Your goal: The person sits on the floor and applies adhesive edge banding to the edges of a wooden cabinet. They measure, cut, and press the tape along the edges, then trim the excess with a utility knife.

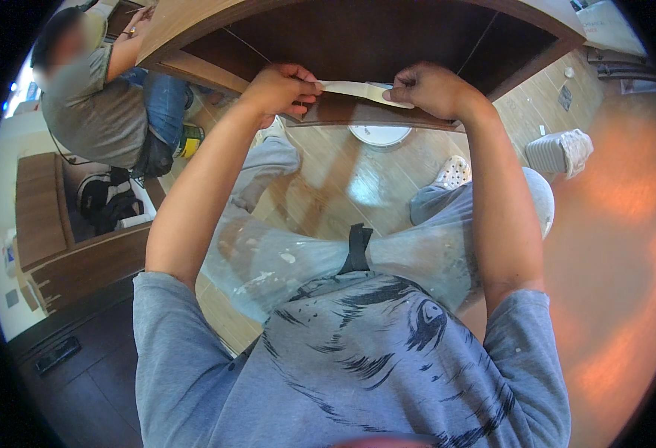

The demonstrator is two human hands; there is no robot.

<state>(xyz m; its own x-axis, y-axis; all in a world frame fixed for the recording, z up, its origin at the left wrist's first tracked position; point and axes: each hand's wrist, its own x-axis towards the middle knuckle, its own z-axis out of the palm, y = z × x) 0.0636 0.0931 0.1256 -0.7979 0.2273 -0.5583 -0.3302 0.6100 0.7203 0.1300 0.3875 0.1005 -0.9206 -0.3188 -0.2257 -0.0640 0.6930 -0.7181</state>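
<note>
A pale strip of tape (358,89) stretches between both hands along the front edge of a dark wooden cabinet panel (358,112). My left hand (279,88) pinches the strip's left end with thumb and fingers. My right hand (428,89) grips its right end, fingers curled over the panel's edge. Both forearms reach up from my grey printed shirt. The strip's middle lies against the panel edge.
The open brown cabinet (358,37) fills the top. Another person (96,104) in grey crouches at the upper left beside it. A white round lid (378,134) and a white sandal (453,172) lie on the wooden floor. A white slatted bin (559,151) stands right; brown drawers (44,216) stand left.
</note>
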